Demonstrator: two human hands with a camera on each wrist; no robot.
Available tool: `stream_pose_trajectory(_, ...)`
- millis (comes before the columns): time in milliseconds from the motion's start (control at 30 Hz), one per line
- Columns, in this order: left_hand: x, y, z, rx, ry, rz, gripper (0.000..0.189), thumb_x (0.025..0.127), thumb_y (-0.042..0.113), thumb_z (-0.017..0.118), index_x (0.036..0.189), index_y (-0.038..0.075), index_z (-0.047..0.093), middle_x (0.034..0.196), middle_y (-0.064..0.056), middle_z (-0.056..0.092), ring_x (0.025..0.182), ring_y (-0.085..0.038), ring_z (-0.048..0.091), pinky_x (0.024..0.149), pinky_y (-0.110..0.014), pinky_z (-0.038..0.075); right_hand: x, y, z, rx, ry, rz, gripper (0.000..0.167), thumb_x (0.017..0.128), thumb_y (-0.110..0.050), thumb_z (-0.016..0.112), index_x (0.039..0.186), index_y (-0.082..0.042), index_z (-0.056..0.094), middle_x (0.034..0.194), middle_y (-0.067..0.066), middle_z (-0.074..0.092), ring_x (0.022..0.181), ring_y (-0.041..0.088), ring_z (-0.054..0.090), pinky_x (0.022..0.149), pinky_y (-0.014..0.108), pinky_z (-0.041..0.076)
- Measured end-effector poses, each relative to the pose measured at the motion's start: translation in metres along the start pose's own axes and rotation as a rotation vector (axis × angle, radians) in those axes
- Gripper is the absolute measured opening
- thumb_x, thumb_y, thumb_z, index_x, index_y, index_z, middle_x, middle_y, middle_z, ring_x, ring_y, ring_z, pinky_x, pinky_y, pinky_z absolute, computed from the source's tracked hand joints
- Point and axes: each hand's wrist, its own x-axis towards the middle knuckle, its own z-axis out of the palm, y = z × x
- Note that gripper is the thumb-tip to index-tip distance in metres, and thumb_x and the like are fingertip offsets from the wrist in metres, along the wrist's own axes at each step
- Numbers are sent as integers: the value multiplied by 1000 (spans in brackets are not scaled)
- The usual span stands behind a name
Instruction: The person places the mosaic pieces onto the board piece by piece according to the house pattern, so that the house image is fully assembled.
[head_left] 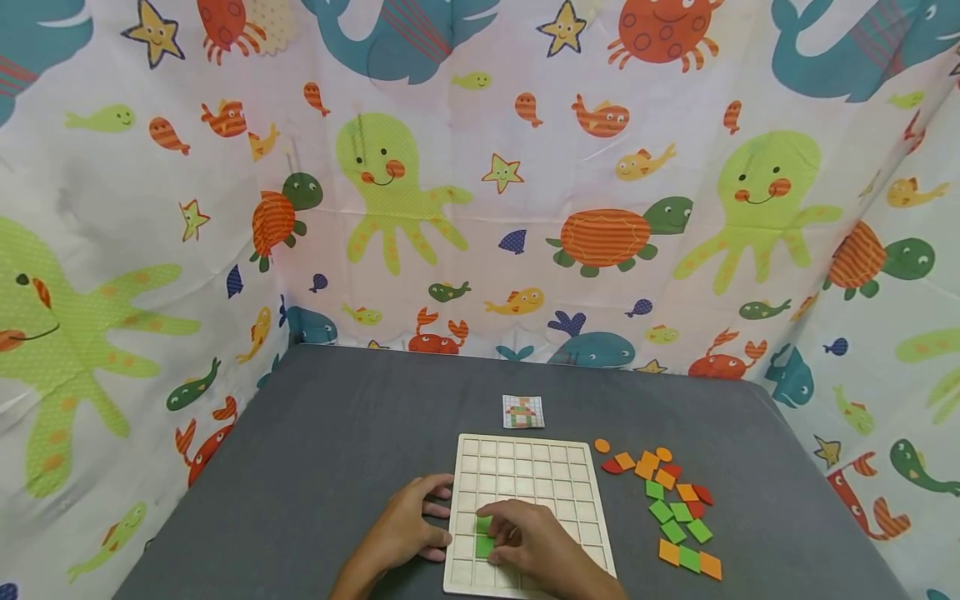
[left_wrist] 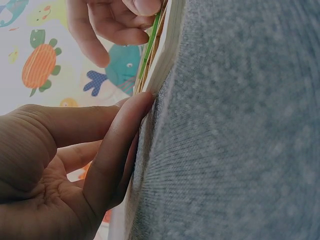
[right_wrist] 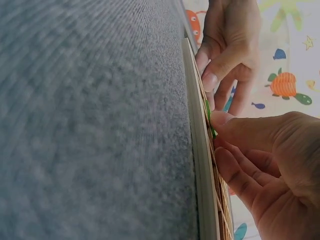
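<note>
Head view: one wooden grid board (head_left: 523, 467), lying on the desk (head_left: 360, 417); two green tiles (head_left: 484, 547), sitting toward its eight o'clock; my right hand (head_left: 531, 535), covering them partly, fingers bending; my left hand (head_left: 405, 523), at nine o'clock.

Left wrist view: left fingers, loosely open, touching the board's edge.

Right wrist view: thumb touching green; whether I'm pinching, I cannot tell.

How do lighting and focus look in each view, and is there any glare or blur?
Head view: bright and mostly sharp, a pale sheen on the board, card too small for fine detail. Left wrist view: gray tabletop soft and grainy, left hand darker than the backdrop. Right wrist view: tabletop likewise soft, backdrop pale at upper right.
</note>
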Motion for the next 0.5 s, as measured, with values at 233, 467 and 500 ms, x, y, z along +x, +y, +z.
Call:
stream_pose_trajectory(233, 1, 1, 0, -12, 0, 2, 84, 72, -22, 79, 150, -1, 53, 135, -20, 56, 111, -31, 65, 60, -43, 68, 0, -2, -3, -4, 0, 16, 45, 85, -5, 87, 127, -3, 70, 98, 6, 74, 86, 2, 68, 74, 22, 62)
stream_pose_trajectory(467, 0, 0, 1, -18, 3, 6, 84, 72, -23, 78, 149, -2, 53, 134, -20, 56, 109, -30, 65, 59, -44, 67, -5, -2, -14, -22, 21, 83, 44, 87, -9, 87, 128, -6, 71, 100, 2, 74, 85, 1, 66, 71, 22, 60)
stream_pose_trajectory(500, 0, 0, 1, -17, 3, 7, 84, 72, -23, 78, 149, -2, 54, 134, -20, 56, 109, -30, 65, 59, -44, 67, -6, -2, -16, -23, 25, 95, 44, 87, -9, 87, 128, -6, 71, 101, 1, 74, 86, 1, 66, 71, 22, 59)
